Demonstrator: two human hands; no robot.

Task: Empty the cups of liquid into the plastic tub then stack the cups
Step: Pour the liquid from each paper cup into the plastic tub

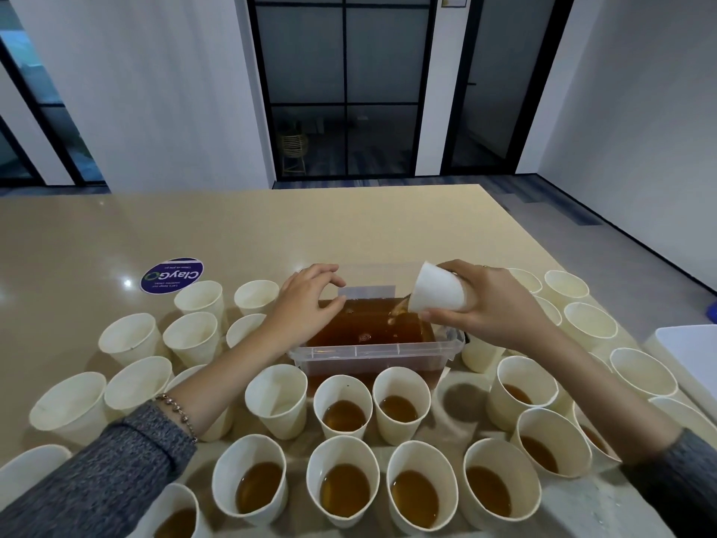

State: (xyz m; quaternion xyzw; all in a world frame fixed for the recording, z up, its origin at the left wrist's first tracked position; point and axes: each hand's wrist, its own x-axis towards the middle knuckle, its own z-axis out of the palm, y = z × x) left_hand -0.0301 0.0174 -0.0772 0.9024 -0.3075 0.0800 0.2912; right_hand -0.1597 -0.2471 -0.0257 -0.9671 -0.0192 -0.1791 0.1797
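From the head camera I see my right hand [492,304] curled round a white paper cup [438,287], tipped on its side with the mouth down and to the left, over the right end of the clear plastic tub [372,353]. A thin stream of brown liquid [368,328] runs from the cup's lip into the tub, which already holds a deep pool of it.

My left hand [306,300] hangs over the tub's left end, fingers loosely bent, thumb and forefinger near each other. I cannot tell whether it touches the rim; it holds nothing that I can make out.

The tub sits mid-table between my two forearms. Just in front of it, nearest me, stand filled cups [343,405] in two rows, brown liquid in each. To the left of my left forearm stand empty cups [132,337], upright and apart. More cups [589,324] stand to the right, behind my right hand; their contents are mostly hidden. A round purple sticker [172,275] lies on the beige table [271,227] beyond the left cups.
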